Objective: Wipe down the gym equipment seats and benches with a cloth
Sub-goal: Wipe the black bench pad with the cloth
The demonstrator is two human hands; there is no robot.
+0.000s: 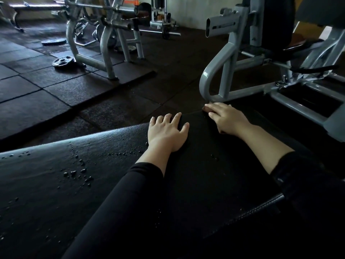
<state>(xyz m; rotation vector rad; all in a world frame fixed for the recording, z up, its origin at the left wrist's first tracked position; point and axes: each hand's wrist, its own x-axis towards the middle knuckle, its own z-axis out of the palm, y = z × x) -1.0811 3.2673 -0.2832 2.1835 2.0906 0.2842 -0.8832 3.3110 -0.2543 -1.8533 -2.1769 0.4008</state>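
A black padded bench (56, 165) fills the lower half of the view, with water droplets scattered over its left part. My left hand (167, 130) lies flat on the bench's far edge, fingers straight and spread. My right hand (226, 117) presses down at the bench's far corner, fingers straight, on a small brownish cloth (206, 108) of which only a bit shows past the fingertips. Both arms wear black sleeves.
A grey steel machine frame (220, 75) stands just beyond the right hand. More grey racks (104, 43) and weight plates (62, 61) sit on the black rubber floor tiles (46, 90) at the back left.
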